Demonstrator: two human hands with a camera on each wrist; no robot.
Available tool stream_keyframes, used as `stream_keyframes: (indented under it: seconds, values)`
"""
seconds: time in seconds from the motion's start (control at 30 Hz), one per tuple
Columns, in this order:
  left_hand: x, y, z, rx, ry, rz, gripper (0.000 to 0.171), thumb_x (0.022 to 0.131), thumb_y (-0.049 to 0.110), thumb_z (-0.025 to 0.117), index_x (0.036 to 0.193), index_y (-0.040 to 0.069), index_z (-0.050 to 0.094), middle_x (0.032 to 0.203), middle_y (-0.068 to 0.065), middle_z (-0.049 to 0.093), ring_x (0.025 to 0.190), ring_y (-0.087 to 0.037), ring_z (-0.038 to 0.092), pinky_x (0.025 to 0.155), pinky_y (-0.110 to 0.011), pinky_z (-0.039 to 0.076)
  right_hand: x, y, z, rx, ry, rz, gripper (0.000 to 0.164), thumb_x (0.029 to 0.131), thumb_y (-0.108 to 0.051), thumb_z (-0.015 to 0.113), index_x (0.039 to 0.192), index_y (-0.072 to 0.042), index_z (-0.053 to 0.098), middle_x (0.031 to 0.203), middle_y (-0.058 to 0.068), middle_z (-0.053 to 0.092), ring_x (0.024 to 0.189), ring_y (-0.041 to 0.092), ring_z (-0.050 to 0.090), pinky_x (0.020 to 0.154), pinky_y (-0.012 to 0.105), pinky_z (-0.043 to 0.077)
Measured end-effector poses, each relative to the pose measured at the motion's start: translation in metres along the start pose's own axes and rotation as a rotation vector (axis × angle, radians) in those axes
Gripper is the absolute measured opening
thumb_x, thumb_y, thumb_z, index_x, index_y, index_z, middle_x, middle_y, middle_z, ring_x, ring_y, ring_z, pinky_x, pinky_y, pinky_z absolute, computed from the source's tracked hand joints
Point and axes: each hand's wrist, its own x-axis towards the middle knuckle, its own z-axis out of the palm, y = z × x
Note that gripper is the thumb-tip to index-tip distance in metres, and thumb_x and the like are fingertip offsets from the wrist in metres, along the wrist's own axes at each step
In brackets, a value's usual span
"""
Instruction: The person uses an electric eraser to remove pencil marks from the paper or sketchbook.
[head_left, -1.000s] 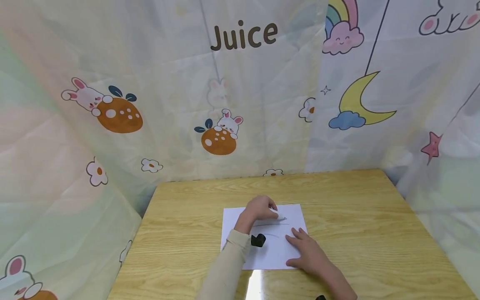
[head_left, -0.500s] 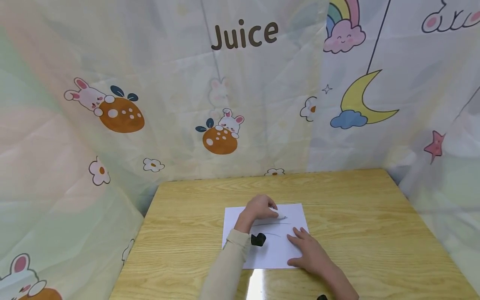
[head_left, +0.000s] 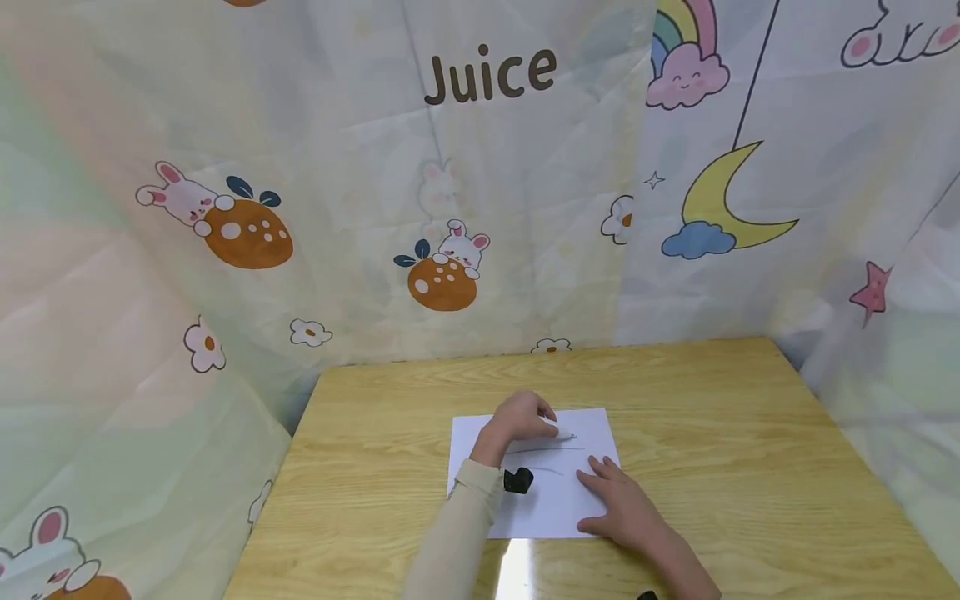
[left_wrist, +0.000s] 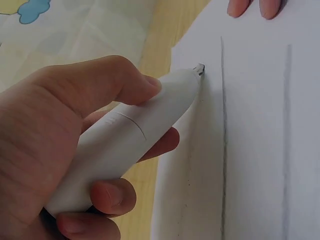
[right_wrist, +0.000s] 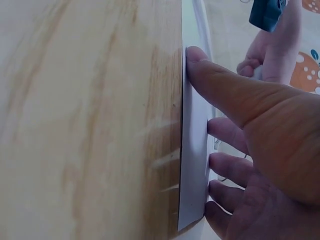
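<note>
Left wrist view: your left hand (left_wrist: 55,122) has its fingers curled round the white tool (left_wrist: 127,127), tip over the paper (head_left: 540,510) beside 2 drawn lines (left_wrist: 224,150); can't tell if it touches. Your right hand (head_left: 622,507) lies fingers spread on the paper's right side, gripping nothing. Paper's on the wooden table (head_left: 712,417). Step looks like working the tool across the paper; next move calls for a controlled tip and steady right hand.
</note>
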Motion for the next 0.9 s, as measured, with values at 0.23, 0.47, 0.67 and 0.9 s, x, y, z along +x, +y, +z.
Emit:
stream_keyframes:
  seconds: [0.23, 0.47, 0.67, 0.9]
  values:
    - [-0.007, -0.008, -0.003, 0.020, 0.030, -0.027, 0.013, 0.078, 0.031, 0.080, 0.089, 0.024, 0.077, 0.087, 0.016, 0.066, 0.072, -0.004, 0.054, 0.064, -0.025, 0.046, 0.002, 0.000, 0.002, 0.006, -0.001, -0.002, 0.073, 0.069, -0.036, 0.087, 0.128, -0.001, 0.062, 0.142, 0.023, 0.045, 0.134, 0.046, 0.032, 0.102, 0.060, 0.031]
    - [-0.025, -0.025, -0.016, -0.015, 0.077, -0.025, 0.016, 0.078, 0.030, 0.078, 0.092, 0.022, 0.077, 0.094, 0.013, 0.067, 0.081, -0.004, 0.058, 0.070, -0.025, 0.048, 0.006, 0.001, 0.005, 0.005, -0.012, -0.011, 0.074, 0.070, -0.037, 0.086, 0.129, -0.002, 0.061, 0.143, 0.023, 0.044, 0.135, 0.046, 0.032, 0.103, 0.060, 0.029]
    - [-0.045, -0.044, -0.026, 0.009, 0.136, -0.057, 0.016, 0.078, 0.031, 0.076, 0.091, 0.022, 0.077, 0.095, 0.011, 0.067, 0.087, -0.006, 0.060, 0.075, -0.028, 0.048, 0.008, 0.002, 0.006, -0.003, 0.000, -0.027, 0.074, 0.069, -0.035, 0.086, 0.129, 0.000, 0.061, 0.143, 0.025, 0.044, 0.134, 0.047, 0.031, 0.104, 0.060, 0.029]
    - [-0.072, -0.065, -0.031, -0.010, 0.173, -0.106, 0.015, 0.077, 0.030, 0.077, 0.089, 0.021, 0.077, 0.091, 0.010, 0.067, 0.081, -0.007, 0.058, 0.072, -0.029, 0.048, 0.001, 0.003, 0.003, -0.002, 0.003, -0.028, 0.074, 0.069, -0.035, 0.086, 0.129, 0.002, 0.060, 0.142, 0.027, 0.043, 0.134, 0.048, 0.031, 0.103, 0.060, 0.029]
